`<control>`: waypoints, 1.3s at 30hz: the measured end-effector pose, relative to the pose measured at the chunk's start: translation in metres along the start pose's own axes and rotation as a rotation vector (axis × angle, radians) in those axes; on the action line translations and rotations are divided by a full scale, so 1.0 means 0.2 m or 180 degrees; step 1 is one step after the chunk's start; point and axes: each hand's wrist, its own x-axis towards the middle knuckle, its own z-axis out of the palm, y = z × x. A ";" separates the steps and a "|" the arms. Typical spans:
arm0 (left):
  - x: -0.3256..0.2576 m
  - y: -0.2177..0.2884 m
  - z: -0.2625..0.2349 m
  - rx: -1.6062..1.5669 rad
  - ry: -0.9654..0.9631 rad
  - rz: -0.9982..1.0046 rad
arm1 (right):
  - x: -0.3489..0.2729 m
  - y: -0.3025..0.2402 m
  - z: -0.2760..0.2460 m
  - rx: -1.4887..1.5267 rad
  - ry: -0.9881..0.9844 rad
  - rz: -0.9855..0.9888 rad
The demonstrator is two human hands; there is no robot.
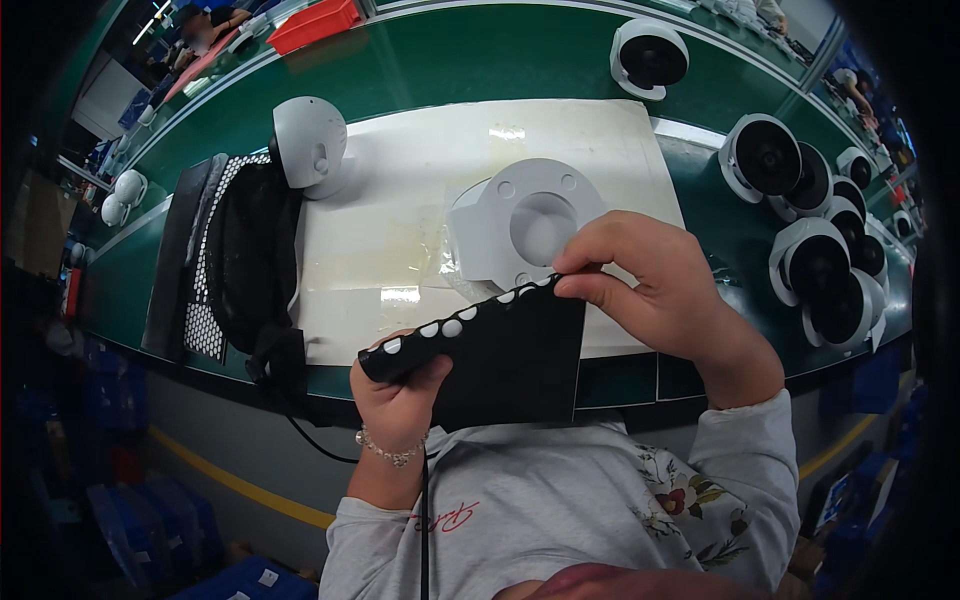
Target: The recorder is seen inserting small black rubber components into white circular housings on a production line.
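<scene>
A black sheet lined along its upper edge with small white round stickers sits just below the middle of the frame, held between both hands. Its long axis runs on a slant, from lower left up to the right, and the sticker row follows that edge. The left hand grips the lower-left end, fingers curled shut around the rolled or folded corner, with a beaded bracelet on the wrist. The right hand is at the upper-right end — thumb and forefinger are pressed together on the sheet's top corner, right by the last stickers, so this hand is the nearer one to that end of the row. Just behind the sheet, toward the centre of the frame, a white round housing rests on a white mat — apart from both hands. White dome units with dark fronts cluster at the right edge.
</scene>
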 end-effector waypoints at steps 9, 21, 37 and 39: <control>0.00 0.02 0.02 -0.0161 -0.0068 -0.0072 | 0.01 0.01 0.03 -0.0008 0.0634 -0.1102; 0.02 0.05 0.06 0.0269 -0.0278 -0.0279 | -0.01 -0.02 0.13 0.0582 0.0657 -0.1334; 0.10 0.03 0.05 0.0887 -0.1414 0.0029 | 0.10 0.22 0.03 0.0903 0.1065 -0.0367; 0.10 0.00 0.07 0.0823 -0.1324 0.0281 | 0.11 0.21 0.03 0.0863 0.0965 -0.0178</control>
